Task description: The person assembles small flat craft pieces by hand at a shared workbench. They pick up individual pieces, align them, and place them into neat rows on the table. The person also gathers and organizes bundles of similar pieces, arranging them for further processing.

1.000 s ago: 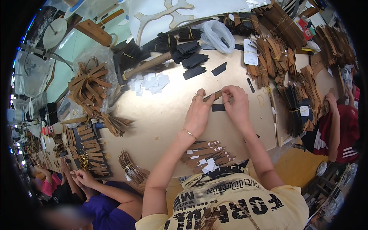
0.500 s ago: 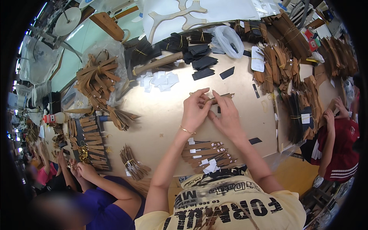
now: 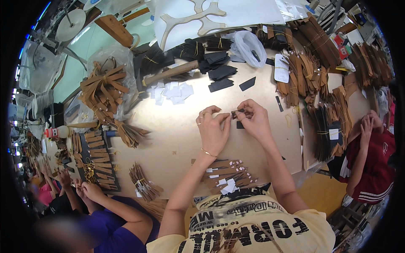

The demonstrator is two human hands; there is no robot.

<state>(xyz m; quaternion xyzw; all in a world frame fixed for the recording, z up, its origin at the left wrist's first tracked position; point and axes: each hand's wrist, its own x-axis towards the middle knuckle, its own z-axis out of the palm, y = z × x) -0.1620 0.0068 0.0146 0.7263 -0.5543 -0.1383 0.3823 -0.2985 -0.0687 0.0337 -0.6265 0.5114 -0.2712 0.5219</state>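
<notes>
My right hand [image 3: 256, 122] pinches a small dark strip [image 3: 235, 114], its brown edge showing, between thumb and fingers above the middle of the table. Close on its left, my left hand [image 3: 213, 130] has its fingers curled and thumb near the index tip, almost at the strip's end. Whatever may lie in that left pinch is too small to make out. On the table just below the right fingertips lies a black piece [image 3: 240, 125]. Brown strips with white tags [image 3: 230, 170] are fanned out in front of me, between my forearms.
Cut black pieces [image 3: 221, 74] and white paper slips [image 3: 175, 92] lie beyond my hands. Bundled brown straps stand at left [image 3: 105, 86] and right [image 3: 301, 78]. A plastic bag [image 3: 249, 48] sits at the back. Co-workers' arms [image 3: 99, 196] are at lower left, another's [image 3: 363, 139] at right.
My hands were together around a brownish strip; they have drawn apart slightly, the right one shifting right with the dark strip. The view has shifted a little.
</notes>
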